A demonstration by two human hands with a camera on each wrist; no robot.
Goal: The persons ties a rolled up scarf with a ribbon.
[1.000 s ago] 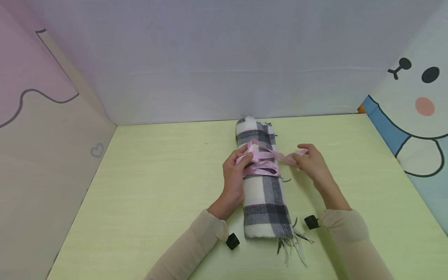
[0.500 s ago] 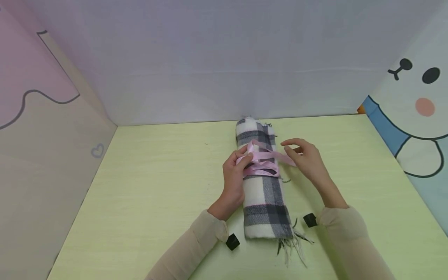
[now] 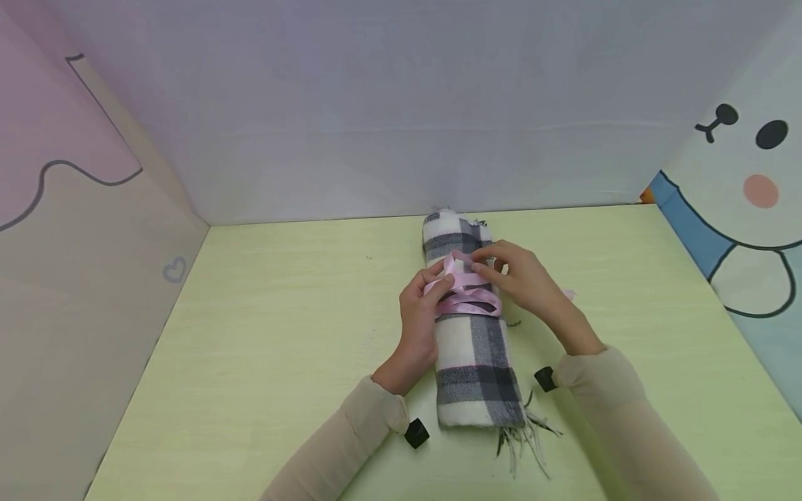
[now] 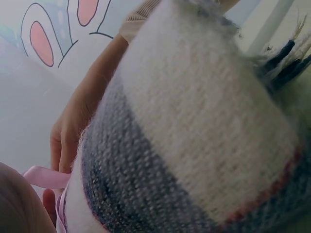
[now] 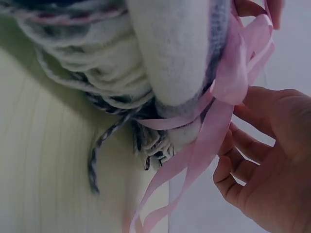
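Note:
A rolled white-and-grey plaid scarf lies lengthwise on the green table, its fringe pointing at me. A pink ribbon is wrapped around its middle. My left hand pinches the ribbon at the roll's left side. Reaching over the roll from the right, my right hand touches the ribbon loop on top with relaxed fingertips. In the right wrist view the ribbon crosses the scarf, and its tail hangs free beside my right hand. The scarf fills the left wrist view.
Cartoon-printed panels wall the table in on the left, back and right. The scarf's far end lies close to the back panel. A loose ribbon tail lies on the table to the right of the roll.
My right hand has let go of the ribbon end it held out to the right and has moved left onto the top of the roll. The left hand has stayed put.

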